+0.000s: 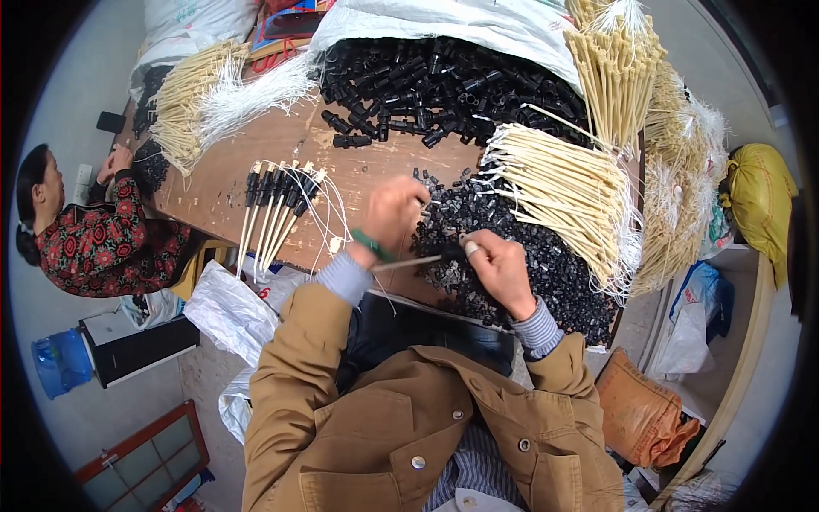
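Note:
My left hand (394,215) hovers with fingers curled over the edge of a heap of small black plastic caps (520,256) on a brown wooden table (256,154); whether it holds a cap is hidden. My right hand (499,269) grips a cream-coloured stick (408,263) whose black-capped end sits at my fingertips, the stick pointing left under my left wrist. A green band circles my left wrist. To the left lies a row of several finished sticks with black ends and white wires (277,209).
Large black connectors (444,81) spill from a white sack at the back. Bundles of cream sticks (567,183) lie right and at the back left (192,98). Another person in a red floral top (94,235) works at the left. Sacks and bags stand around the table.

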